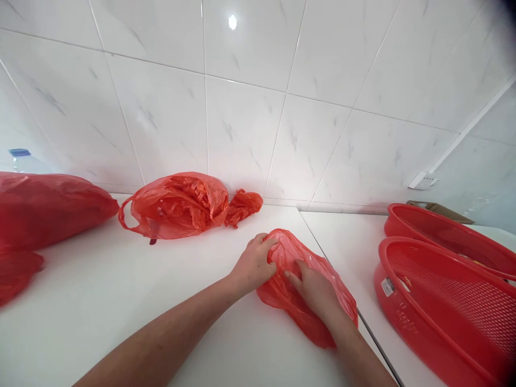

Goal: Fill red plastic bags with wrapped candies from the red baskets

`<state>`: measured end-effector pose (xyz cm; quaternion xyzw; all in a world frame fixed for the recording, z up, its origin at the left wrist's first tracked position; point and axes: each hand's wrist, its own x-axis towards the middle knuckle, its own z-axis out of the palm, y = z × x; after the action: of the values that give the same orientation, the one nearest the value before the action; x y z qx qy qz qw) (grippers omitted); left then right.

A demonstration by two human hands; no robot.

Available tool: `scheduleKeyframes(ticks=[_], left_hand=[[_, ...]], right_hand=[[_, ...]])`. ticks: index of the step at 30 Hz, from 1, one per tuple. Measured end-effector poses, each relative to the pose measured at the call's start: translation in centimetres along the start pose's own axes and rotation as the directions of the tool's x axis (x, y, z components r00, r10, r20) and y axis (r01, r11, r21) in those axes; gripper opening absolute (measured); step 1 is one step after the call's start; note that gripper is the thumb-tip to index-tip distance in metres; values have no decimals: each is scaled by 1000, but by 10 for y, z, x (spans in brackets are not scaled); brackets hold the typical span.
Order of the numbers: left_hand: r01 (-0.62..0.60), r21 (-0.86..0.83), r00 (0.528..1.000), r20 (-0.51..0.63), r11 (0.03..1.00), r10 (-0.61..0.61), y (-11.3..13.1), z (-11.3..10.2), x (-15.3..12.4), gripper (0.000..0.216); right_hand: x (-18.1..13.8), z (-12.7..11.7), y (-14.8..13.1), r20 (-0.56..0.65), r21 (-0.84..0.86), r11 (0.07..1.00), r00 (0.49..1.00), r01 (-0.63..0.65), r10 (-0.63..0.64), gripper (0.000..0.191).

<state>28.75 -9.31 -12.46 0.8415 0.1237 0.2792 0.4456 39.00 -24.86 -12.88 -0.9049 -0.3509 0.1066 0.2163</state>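
Observation:
A thin red plastic bag (288,295) lies spread on the white table in front of me, its mouth partly open. My left hand (258,263) is closed on the bag's left edge, thumb inside the rim and the fingertips partly hidden by the film. Inside the mouth, my right hand (316,287) rests against the red film. Its thumb and a finger are stretched out and slightly apart; the other fingers are hidden. Just beyond the hands sits a crumpled red bag (245,207), beside a larger red bag (181,207) stuffed with more red plastic film.
On the left stands a bulky red bag (52,207), with a clear bottle with a blue cap (20,153) behind it. Two red plastic baskets (385,263) fill the right side. A seam (312,234) runs between white tabletops (141,301). Tiled wall (242,123) closes off the back.

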Motion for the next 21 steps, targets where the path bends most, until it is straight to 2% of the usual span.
scheduleKeyframes(ticks=[4,8,13,17,19,21], left_hand=[[35,-51,999,-1,998,-35,-22,5,0,55],[16,-95,1000,1,995,-16,-23,3,1,54],[19,-88,998,63,996,-14,-24,1,3,52],[17,-16,996,87,1000,-15,-26,1,3,52],[13,-22,996,87,1000,-11,-26,1,2,52],[18,-45,996,91,999,-14,-26,1,2,52]], right_hand=[[4,-1,3,9,-5,1000,1000,-9,9,54],[-4,-7,-7,-16,-22,999,1000,-23,23,53],[-42,-28,-39,-185,-73,985,968,159,-170,36],[-77,-62,-45,-331,138,937,907,321,-261,25],[-81,-88,-31,-458,205,925,867,320,-199,22],[-72,-116,-7,-551,235,952,834,198,-38,24]])
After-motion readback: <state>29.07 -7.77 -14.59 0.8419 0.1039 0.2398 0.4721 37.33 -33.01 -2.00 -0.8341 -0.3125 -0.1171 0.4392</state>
